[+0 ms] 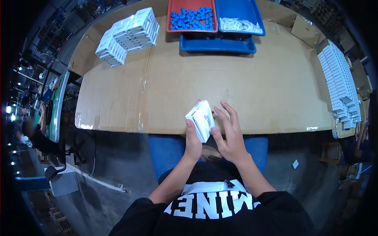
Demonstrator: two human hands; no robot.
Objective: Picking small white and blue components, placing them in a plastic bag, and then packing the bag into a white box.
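Head view looks down on a cardboard-covered tabletop (197,86), its edges bent by the lens. Along the right edge runs a long row of white boxes (338,84), its near end hard to make out. At the far left corner sits a stack of white boxes (128,35). At the far edge stand a blue tray (217,45), another blue tray with white pieces (240,17) whose far end is cut off, and a red tray of small blue parts (191,17). At the near edge, a small white box (201,120) is held tilted above the table. The left hand (193,143) clamps its lower end, thumb on top. The right hand (230,135) touches its right side, fingers spread apart
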